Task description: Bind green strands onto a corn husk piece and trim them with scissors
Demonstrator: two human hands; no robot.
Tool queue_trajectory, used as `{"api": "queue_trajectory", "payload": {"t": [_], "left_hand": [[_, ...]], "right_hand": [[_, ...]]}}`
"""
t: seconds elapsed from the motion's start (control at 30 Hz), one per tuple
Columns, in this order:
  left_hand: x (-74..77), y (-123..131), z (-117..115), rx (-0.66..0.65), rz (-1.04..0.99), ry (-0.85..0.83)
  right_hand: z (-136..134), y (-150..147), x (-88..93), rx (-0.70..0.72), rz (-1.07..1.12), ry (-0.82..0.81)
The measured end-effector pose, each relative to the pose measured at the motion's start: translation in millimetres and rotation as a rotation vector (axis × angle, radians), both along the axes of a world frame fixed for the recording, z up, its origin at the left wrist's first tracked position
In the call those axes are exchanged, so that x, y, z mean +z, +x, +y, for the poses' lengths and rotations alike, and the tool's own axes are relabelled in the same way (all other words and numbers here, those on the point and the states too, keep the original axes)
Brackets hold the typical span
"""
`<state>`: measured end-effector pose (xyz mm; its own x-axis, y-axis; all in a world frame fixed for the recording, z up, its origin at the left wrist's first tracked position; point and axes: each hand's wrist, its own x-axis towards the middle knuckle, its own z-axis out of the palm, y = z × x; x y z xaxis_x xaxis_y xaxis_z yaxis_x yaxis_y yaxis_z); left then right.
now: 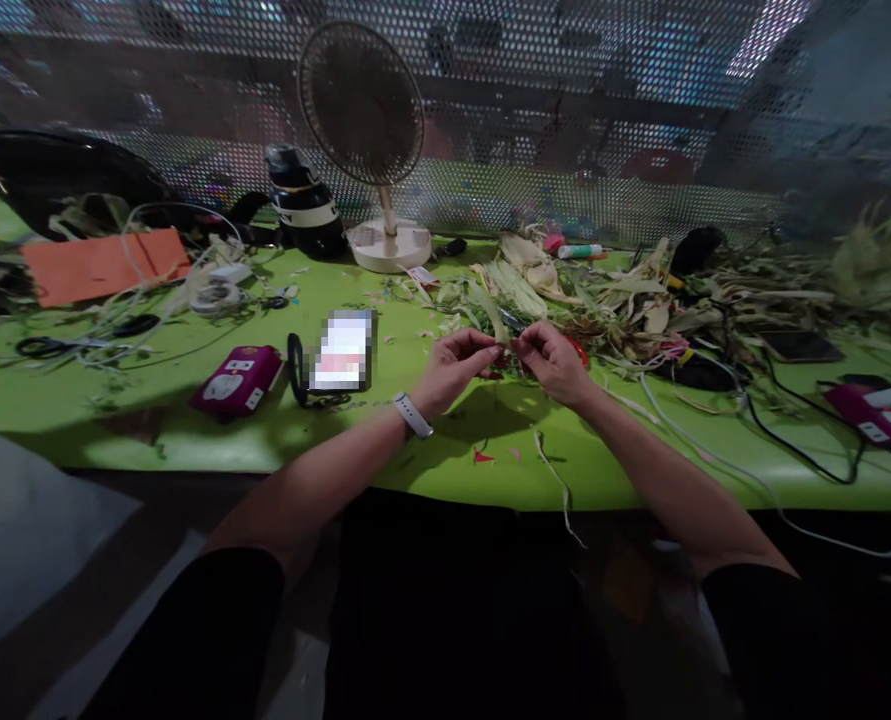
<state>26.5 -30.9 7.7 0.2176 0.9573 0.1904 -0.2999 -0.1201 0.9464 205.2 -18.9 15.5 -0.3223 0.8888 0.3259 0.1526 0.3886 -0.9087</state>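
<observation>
Just over the near part of the green table, my left hand [451, 368] and my right hand [554, 362] are close together, fingertips pinched. Between them stands a pale green strip of corn husk [499, 328], its lower end at my fingertips. Exactly how each finger grips it is too small to tell. Behind my hands lies a heap of dried corn husks [539, 275] with thin green stems. Something red [578, 352], partly hidden, lies beside my right hand. A thin pale husk strand [557, 480] hangs over the table's front edge.
A fan [391, 240] and a black bottle [310, 215] stand at the back. Left of my hands lie a lit phone [344, 350], a purple power socket [241, 380] and an orange sheet [107, 265]. Cables [722, 470] and another phone [799, 346] are at right. Perforated metal [505, 150] backs the table.
</observation>
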Motion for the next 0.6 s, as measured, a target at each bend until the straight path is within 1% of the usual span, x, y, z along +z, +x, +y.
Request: {"api": "queue_trajectory", "payload": {"t": [0.07, 0.17, 0.27, 0.4, 0.5, 0.6], "left_hand": [[1.4, -1.0, -0.1, -0.012, -0.029, -0.018], [3.7, -1.8, -0.6, -0.081, -0.081, -0.084], [3.5, -0.7, -0.4, -0.117, -0.051, -0.106], [-0.2, 1.8, 1.7, -0.089, 0.002, -0.096], [-0.2, 2.6, 1.8, -0.055, -0.025, -0.126], [3.2, 2.4, -0.2, -0.025, -0.057, -0.180]], "right_hand": [[-0.6, 0.1, 1.0, -0.011, 0.001, 0.004], [-1.5, -0.3, 1.9, -0.015, -0.006, 0.027], [-1.1, -0.6, 0.3, -0.023, -0.035, 0.059], [1.0, 0.3, -4.7, -0.038, -0.066, 0.030], [0.8, -0.2, -6.0, -0.060, -0.079, 0.022], [-2.1, -2.7, -3.8, -0.091, -0.087, 0.041]]}}
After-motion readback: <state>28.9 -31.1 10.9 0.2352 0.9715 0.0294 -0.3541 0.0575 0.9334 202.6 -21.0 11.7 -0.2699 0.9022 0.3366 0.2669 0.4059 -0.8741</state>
